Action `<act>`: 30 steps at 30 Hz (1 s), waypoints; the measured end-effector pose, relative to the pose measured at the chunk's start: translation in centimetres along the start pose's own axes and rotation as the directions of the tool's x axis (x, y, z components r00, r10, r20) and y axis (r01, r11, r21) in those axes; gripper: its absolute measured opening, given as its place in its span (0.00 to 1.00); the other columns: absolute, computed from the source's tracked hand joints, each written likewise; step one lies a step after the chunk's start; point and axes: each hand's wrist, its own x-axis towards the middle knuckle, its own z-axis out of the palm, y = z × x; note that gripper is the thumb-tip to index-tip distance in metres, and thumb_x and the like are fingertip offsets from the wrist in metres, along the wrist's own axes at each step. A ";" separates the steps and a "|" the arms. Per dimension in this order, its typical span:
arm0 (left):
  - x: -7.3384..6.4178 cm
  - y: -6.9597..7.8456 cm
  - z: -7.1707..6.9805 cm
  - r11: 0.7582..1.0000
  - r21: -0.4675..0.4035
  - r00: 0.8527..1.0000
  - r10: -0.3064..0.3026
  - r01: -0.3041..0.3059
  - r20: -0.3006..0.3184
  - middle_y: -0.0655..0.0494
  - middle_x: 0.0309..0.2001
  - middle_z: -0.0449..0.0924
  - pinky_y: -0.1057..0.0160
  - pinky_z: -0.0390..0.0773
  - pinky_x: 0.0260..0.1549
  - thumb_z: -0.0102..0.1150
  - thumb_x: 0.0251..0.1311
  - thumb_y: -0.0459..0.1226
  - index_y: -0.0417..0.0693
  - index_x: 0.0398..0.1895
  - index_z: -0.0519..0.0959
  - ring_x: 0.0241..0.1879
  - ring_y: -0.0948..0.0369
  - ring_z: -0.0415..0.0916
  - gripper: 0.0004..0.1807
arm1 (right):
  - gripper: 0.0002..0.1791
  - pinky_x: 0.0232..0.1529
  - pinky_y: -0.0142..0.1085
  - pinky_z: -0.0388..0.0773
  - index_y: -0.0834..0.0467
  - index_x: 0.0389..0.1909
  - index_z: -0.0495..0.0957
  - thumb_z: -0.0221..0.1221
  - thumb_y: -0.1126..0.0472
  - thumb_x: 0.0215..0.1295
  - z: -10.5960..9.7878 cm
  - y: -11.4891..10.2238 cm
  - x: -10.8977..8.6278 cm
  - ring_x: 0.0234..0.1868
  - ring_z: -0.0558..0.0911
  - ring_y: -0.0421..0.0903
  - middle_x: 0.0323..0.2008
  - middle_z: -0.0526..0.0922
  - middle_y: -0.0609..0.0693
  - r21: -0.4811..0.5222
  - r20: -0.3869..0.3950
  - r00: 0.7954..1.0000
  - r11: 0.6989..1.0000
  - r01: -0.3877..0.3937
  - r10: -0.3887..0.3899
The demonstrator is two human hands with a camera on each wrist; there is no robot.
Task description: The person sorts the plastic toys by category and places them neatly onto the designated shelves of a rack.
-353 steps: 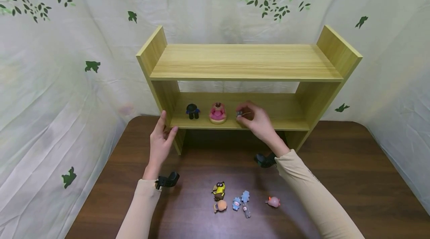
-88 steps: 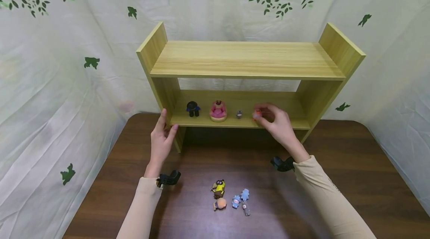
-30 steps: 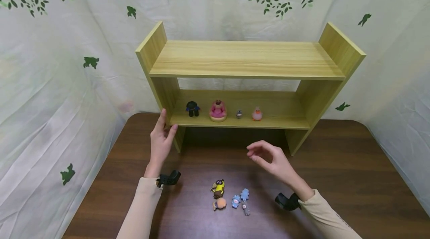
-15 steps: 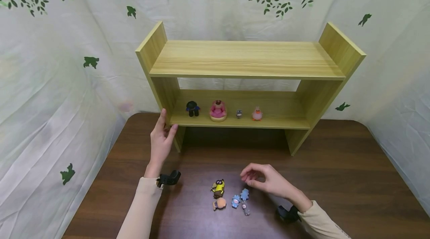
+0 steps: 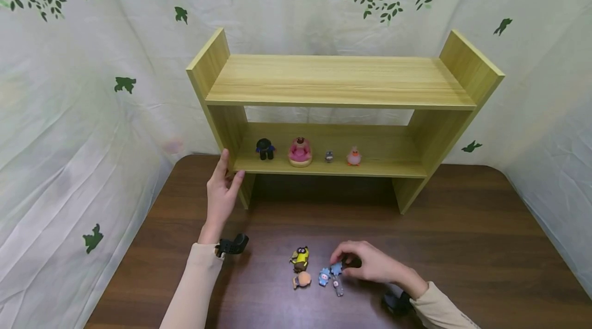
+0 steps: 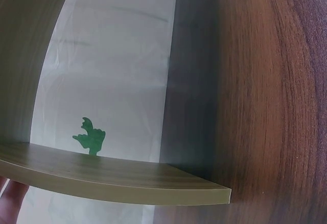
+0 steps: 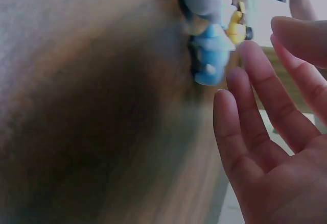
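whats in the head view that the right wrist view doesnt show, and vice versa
Only the head view shows the dark figurine, large pink figurine, tiny grey figurine and orange-footed figurine on the lower shelf. Only the right wrist view shows the palm of the right hand. Both show that hand, the yellow-clad figurine, a blue figurine and the table.

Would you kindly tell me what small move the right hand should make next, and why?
I'd probably have the right hand gently pinch the nearer blue figure: the fingertips are close, apparently without a grip yet, and another blue figure lies beside it.
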 end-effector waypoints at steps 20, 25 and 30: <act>0.1 -0.1 0.0 1.000 0.016 1.000 -0.014 0.014 0.004 0.33 0.66 0.61 0.55 0.79 0.41 0.56 0.60 0.21 0.60 0.75 0.55 0.56 0.39 0.68 0.44 | 0.13 0.45 0.34 0.73 0.50 0.38 0.81 0.66 0.68 0.53 1.5 0.5 0.6 0.42 0.74 0.36 0.38 0.78 0.37 -0.231 -0.043 0.999 0.972 -0.041 0.032; 0.0 -0.1 0.0 1.000 0.013 1.000 -0.015 0.015 0.006 0.33 0.66 0.61 0.51 0.78 0.41 0.56 0.60 0.21 0.58 0.75 0.55 0.57 0.39 0.67 0.43 | 0.11 0.42 0.34 0.76 0.52 0.38 0.80 0.64 0.69 0.57 1.1 0.2 0.7 0.40 0.76 0.36 0.37 0.79 0.38 -0.148 -0.083 0.995 0.986 -0.071 0.059; 0.0 -0.2 0.0 1.000 0.002 1.000 0.003 -0.003 0.000 0.33 0.66 0.61 0.74 0.73 0.42 0.56 0.60 0.20 0.63 0.75 0.55 0.56 0.39 0.68 0.44 | 0.11 0.39 0.36 0.78 0.54 0.38 0.80 0.62 0.72 0.58 -0.1 -0.6 0.9 0.37 0.79 0.38 0.37 0.81 0.42 -0.036 -0.163 0.985 0.997 -0.062 0.056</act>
